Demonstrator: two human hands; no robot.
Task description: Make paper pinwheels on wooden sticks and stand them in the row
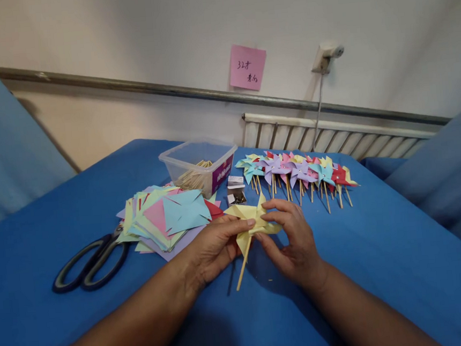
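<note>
A pale yellow paper pinwheel (pixel 243 211) on a thin wooden stick (pixel 244 263) is held up between my two hands, over the blue tabletop. My left hand (pixel 219 244) grips it from the left, thumb pressed on the paper near its centre and the other fingers behind. On the right side, my right hand (pixel 292 237) is closed on the pinwheel's blades, thumb below and fingertips above. The stick points down and slightly left. Just behind the pinwheel stands a small open box (pixel 236 182) of tiny metal pieces, perhaps pins.
Slit coloured paper squares (pixel 185 212) lie piled at left, with large dark-handled scissors (pixel 91 263) beside them. Behind stands a clear plastic tub (pixel 169 162) of wooden sticks (pixel 194 175). Several finished pinwheels (pixel 301 172) lie in a row at back right, near the radiator (pixel 332 132).
</note>
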